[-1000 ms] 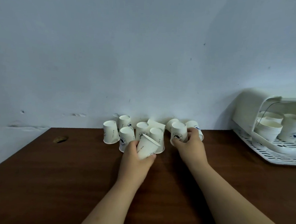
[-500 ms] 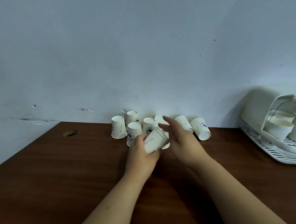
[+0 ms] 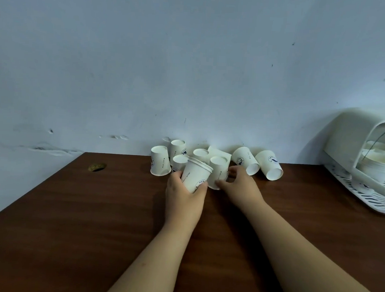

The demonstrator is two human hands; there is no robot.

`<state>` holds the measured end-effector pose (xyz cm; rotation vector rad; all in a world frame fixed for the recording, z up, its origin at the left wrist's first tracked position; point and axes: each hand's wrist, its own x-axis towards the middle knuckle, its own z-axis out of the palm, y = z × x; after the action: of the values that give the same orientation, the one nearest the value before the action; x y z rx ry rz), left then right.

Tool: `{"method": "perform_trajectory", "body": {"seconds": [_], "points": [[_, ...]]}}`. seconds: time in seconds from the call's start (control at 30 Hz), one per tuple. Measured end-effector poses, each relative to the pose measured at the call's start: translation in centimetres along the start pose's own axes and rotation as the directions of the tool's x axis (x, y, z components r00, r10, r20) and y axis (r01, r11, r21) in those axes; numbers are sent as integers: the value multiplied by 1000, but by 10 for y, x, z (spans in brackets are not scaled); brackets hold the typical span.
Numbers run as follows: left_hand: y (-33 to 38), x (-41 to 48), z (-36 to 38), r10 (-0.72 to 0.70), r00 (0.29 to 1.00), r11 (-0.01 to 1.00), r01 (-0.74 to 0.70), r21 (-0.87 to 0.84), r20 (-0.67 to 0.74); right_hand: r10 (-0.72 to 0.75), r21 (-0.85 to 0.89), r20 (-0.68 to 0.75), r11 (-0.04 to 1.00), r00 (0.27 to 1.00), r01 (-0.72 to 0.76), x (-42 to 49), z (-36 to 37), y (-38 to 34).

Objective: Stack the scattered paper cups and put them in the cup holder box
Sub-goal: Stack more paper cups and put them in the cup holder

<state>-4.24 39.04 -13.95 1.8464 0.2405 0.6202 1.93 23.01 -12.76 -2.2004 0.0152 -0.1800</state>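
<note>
Several white paper cups with a dark logo stand or lie near the wall on the brown table [image 3: 92,218]. My left hand [image 3: 184,197] grips a short stack of cups [image 3: 195,174], mouth up and tilted. My right hand [image 3: 238,187] curls its thumb and fingers around an upside-down cup [image 3: 217,173] just right of the stack. Other upside-down cups [image 3: 160,164] stand to the left and behind. Two cups [image 3: 246,160] [image 3: 269,165] lie on their sides to the right. The white cup holder box [image 3: 366,163] at the far right holds stacked cups [image 3: 378,167].
A white slatted tray [image 3: 375,200] lies under the cup holder box at the table's right edge. A small brownish mark [image 3: 97,167] sits on the table at the back left. The pale wall rises directly behind the cups. The table's left edge runs diagonally toward me.
My right hand let go of the cup it held a second ago, and that cup now sits on the stack in my left hand. The right hand has since moved onto another upside-down cup.
</note>
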Motion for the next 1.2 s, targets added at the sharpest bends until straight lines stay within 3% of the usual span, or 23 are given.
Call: {"method": "perform_trajectory", "body": {"seconds": [0.1,0.33,0.43,0.6,0.7,0.77,0.83,0.9,1.07,1.2], "points": [[0,0,0,-4,1000,1000,4,-4,12,-12,23,-35,1000,999,12,0,-4,0],[3,0,-3,-42,998,999,41,-28,-37,-43,-78,32,996,999,45,3,2,-7],[0,3,-3,-57,994,997,52,-54,-91,-101,-102,114,988,988,113,13,9,-16],[-4,6,-4,-77,991,992,66,-104,-107,-44,-121,230,990,972,73,28,19,-28],[-4,6,-4,-77,991,992,65,-110,-108,-62,-144,180,986,982,89,24,29,-20],[-7,8,-4,-64,991,994,54,-90,-117,-99,-24,96,995,990,102,23,27,-17],[-8,7,-3,-41,992,998,35,-53,-117,-157,68,-5,985,988,157,21,15,-18],[-6,6,-3,-20,995,1000,18,-15,-97,-258,-7,-48,966,965,258,15,1,-23],[0,0,-3,66,996,996,-63,60,-55,-554,-331,65,772,830,542,-10,-23,-33],[0,-1,-3,72,997,995,-71,68,-11,-510,-209,178,816,842,539,-29,-24,-35]]}}
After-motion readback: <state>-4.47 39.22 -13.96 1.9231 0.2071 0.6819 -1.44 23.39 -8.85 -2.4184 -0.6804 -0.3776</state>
